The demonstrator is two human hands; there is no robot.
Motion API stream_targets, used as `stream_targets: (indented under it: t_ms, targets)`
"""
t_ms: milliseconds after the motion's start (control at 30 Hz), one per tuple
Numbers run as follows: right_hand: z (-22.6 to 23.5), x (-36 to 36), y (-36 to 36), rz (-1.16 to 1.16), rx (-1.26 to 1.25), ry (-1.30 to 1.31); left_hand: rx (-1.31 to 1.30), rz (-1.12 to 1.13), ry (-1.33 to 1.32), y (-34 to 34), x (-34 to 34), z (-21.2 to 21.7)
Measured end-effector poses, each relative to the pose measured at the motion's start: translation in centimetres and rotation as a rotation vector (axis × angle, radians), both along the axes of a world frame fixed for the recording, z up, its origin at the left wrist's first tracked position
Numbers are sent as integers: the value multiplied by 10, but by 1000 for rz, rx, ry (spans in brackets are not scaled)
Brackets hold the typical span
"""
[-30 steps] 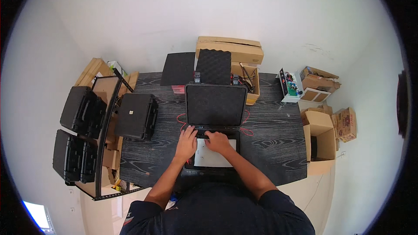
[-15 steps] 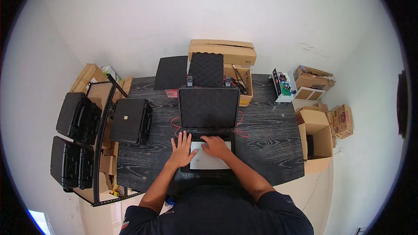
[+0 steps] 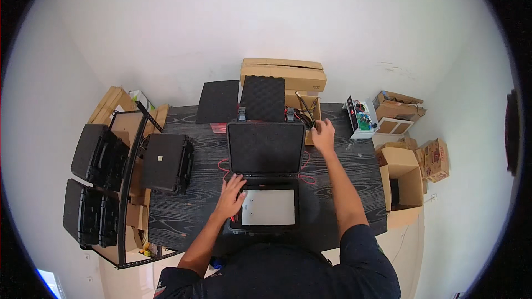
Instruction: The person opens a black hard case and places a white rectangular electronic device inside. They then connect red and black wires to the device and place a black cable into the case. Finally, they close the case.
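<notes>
A black hard case lies open on the table in front of me, its foam-lined lid raised at the back. Inside its base sits a flat light-grey panel with small dark marks near its left side. My left hand rests on the case's left rim, fingers apart, thumb near the panel's corner. Farther off, my right hand is at the right edge of a cardboard box holding black cables. Its fingers are bent together at the box; what they grip, if anything, is too small to make out.
Left of the open case stands a closed black case; more black cases fill a rack. Foam sheets and a long carton are behind. A white-framed circuit unit stands back right, near an open carton. Red wires flank the case.
My right hand has left the grey panel and moved forward and right to the cardboard box. My left hand stays at the case's left side, and the panel now shows fully.
</notes>
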State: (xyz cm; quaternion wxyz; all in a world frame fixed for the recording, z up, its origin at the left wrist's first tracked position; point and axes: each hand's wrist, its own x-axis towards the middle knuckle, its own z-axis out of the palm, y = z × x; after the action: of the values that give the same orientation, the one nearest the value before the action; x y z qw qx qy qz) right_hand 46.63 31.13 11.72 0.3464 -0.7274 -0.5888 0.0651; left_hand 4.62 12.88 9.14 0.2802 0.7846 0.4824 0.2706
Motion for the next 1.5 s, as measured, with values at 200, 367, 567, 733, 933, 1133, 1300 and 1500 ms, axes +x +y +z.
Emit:
stream_targets:
  t_ms: [200,367,567,733,933,1133,1300,1500]
  targets:
    - [2,-1,41,-64,-343,-151,18,9,93,-5,5,-8]
    - [-1,-1,61,-81,-476,-168,32,35,50,-6,8,-5]
    - [-2,-3,68,33,-105,-71,29,72,45,-7,10,-2]
    - [30,-1,44,9,200,-15,24,87,21,-8,9,-5]
    - [76,27,-21,18,294,617,25,76,101,-7,9,-5]
    - [108,27,-101,132,356,954,71,118,122,-8,27,20]
    - [109,-22,-166,307,215,1209,-383,31,-537,-7,57,47]
    - [73,-70,-209,469,17,1364,-759,-265,-1052,-12,57,99]
